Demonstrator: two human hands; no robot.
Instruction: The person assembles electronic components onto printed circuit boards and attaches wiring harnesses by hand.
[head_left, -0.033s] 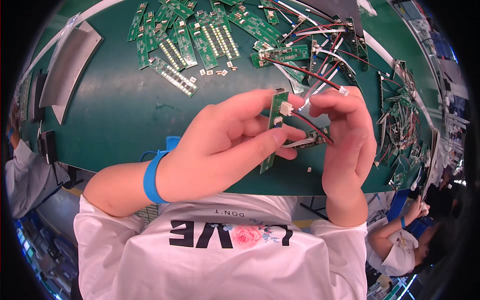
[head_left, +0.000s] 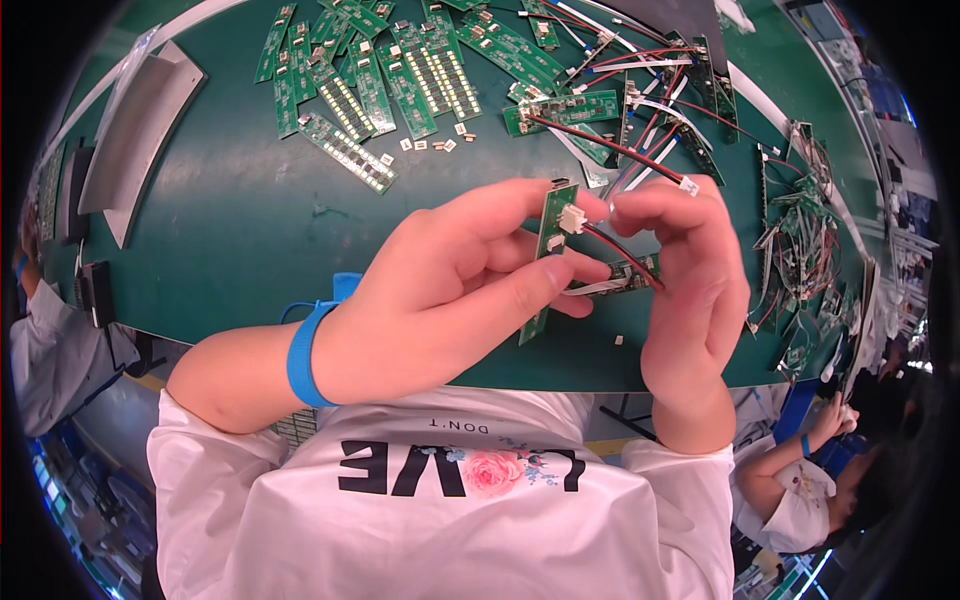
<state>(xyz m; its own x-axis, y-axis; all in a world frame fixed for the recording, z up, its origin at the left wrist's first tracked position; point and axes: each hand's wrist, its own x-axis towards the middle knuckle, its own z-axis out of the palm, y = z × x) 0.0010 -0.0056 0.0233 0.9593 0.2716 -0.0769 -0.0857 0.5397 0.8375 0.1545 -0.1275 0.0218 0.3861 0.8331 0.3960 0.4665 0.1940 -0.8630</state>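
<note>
My left hand (head_left: 470, 270) is closed, pinching a narrow green circuit board (head_left: 541, 250) on end between thumb and fingers. A white connector (head_left: 572, 219) sits on the board's upper part, and red and black wires (head_left: 618, 247) run from it toward my right palm. My right hand (head_left: 700, 270) is closed, its fingers curled inward, one fingertip close to the left hand's fingertips. What its fingers grip is hidden. Between the hands shows a second small board (head_left: 635, 275) with a white flat cable (head_left: 598, 287) beside it; its right end reaches my right hand.
Several green boards (head_left: 405, 95), some with rows of light squares, lie at the back, with small white connectors (head_left: 420, 145) in front. Wired boards (head_left: 700, 95) and a tangled heap (head_left: 805, 230) lie right. A bent grey sheet (head_left: 140, 140) stands left. Another person (head_left: 800, 480) sits at right.
My right hand has shifted slightly left, bringing its curled fingertip nearer the left hand's fingertips. The left hand keeps its grip on the circuit board, which has barely moved.
</note>
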